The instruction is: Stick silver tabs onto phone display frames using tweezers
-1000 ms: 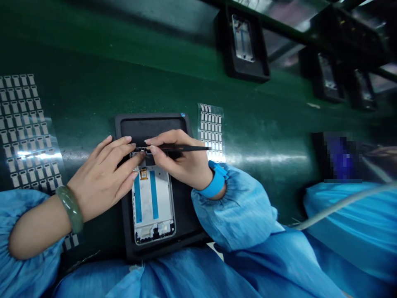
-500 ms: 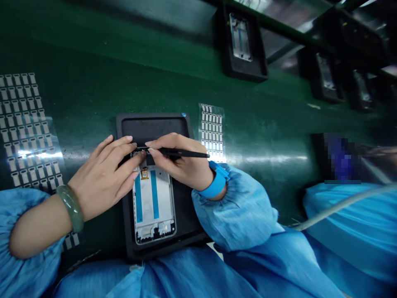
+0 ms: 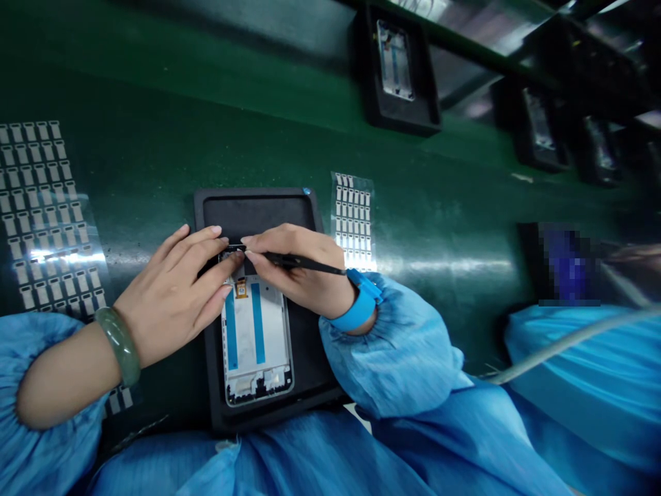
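A phone frame (image 3: 273, 324) with blue strips and a small gold flex piece (image 3: 241, 288) lies in a black tray (image 3: 206, 310). My left hand (image 3: 170, 296) rests over the frame's upper left, fingers stretched out, with fingertips touching its top end. In my right hand (image 3: 304, 269) I grip black tweezers (image 3: 315, 264), pinched between thumb and index finger. Their tips meet the frame's top end close to my left fingertips, where fingers partly hide the spot.
A sheet of small pale stickers (image 3: 49, 213) lies to the left, a smaller sheet (image 3: 354, 217) to the right. Several black trays with phone frames stand along the back, one tray (image 3: 403, 117) nearest. At right is a co-worker's blue sleeve (image 3: 583, 358) with a pale cable (image 3: 573, 337).
The tweezers' rear end has dipped as my right hand tilts slightly. My left hand stays in place. The trays at the back have shifted a little to the left.
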`<control>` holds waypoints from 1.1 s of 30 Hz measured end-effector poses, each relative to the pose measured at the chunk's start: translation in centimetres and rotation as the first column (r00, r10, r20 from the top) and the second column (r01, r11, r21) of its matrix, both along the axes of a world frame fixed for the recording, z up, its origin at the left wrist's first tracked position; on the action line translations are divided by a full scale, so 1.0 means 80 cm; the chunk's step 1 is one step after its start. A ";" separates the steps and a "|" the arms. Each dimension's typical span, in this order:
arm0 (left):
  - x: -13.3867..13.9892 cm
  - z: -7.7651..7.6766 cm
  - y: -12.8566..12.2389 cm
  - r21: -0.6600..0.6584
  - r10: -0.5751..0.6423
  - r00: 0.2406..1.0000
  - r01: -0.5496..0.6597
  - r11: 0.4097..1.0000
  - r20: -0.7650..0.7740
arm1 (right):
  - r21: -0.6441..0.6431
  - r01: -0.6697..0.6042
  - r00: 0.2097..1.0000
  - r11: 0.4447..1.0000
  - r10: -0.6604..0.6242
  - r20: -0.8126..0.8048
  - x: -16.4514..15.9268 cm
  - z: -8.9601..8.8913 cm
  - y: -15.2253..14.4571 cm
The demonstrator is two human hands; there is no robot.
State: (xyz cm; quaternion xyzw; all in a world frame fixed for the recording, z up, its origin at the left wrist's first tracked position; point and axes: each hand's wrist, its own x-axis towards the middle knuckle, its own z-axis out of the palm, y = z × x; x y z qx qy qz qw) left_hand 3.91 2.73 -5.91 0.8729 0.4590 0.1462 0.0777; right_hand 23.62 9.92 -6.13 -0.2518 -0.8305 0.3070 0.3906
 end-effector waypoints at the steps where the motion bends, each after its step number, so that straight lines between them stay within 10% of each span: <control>1: 0.000 0.000 0.000 -0.001 0.003 1.000 -0.003 1.000 0.000 | 0.010 -0.017 1.000 1.000 0.017 -0.006 0.000 0.000 0.000; 13: 0.002 0.002 0.000 -0.008 0.008 1.000 -0.008 1.000 0.005 | -0.452 0.069 0.985 0.889 -0.131 -0.108 -0.002 -0.004 0.003; 33: 0.001 0.001 -0.001 -0.019 0.013 1.000 -0.013 1.000 0.016 | -0.352 0.143 0.989 0.925 -0.150 0.007 -0.007 0.001 0.007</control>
